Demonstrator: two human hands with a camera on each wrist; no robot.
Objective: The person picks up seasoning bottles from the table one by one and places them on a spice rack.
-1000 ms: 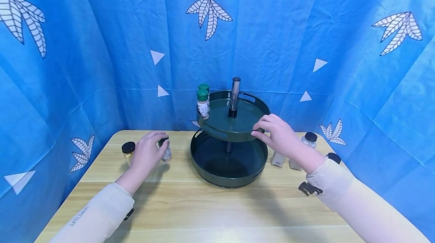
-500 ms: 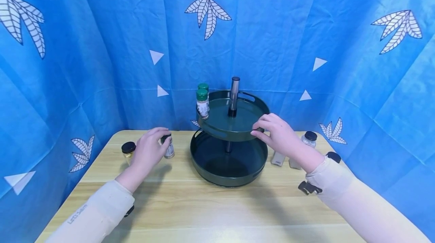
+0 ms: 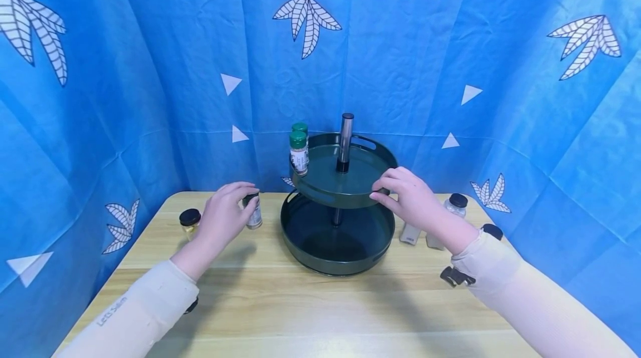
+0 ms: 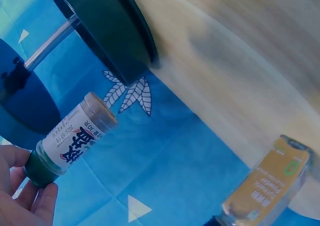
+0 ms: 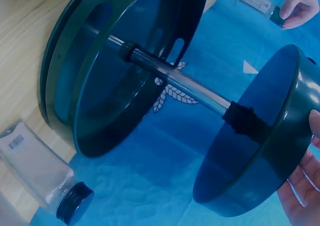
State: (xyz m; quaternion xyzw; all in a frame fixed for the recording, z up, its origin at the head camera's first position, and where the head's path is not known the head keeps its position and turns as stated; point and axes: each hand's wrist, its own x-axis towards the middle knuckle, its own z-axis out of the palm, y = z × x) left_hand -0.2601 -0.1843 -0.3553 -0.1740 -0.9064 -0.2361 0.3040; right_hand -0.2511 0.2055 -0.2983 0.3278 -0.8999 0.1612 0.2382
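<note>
My left hand (image 3: 225, 216) pinches a small spice jar (image 4: 75, 136) by its green cap, thumb on one side and fingertips on the other. The jar has a white label and pale brown contents. It is left of a dark green two-tier turntable rack (image 3: 333, 266), close over the table. My right hand (image 3: 408, 196) grips the rim of the rack's upper tray (image 3: 345, 200) at the front right, thumb and fingers about its wall. Two green-capped spice jars (image 3: 299, 160) stand at the left side of that upper tray.
A black-capped jar of yellow powder (image 3: 189, 220) stands at the table's left, partly behind my left hand. Behind my right forearm are several clear bottles with black caps (image 3: 457, 205). A metal post (image 3: 345, 138) rises through the rack. Blue patterned cloth (image 3: 400, 68) surrounds the wooden table (image 3: 320, 313).
My left hand has moved right and slightly away from me with the spice jar, nearer the rack. My right hand and the rack have stayed in place.
</note>
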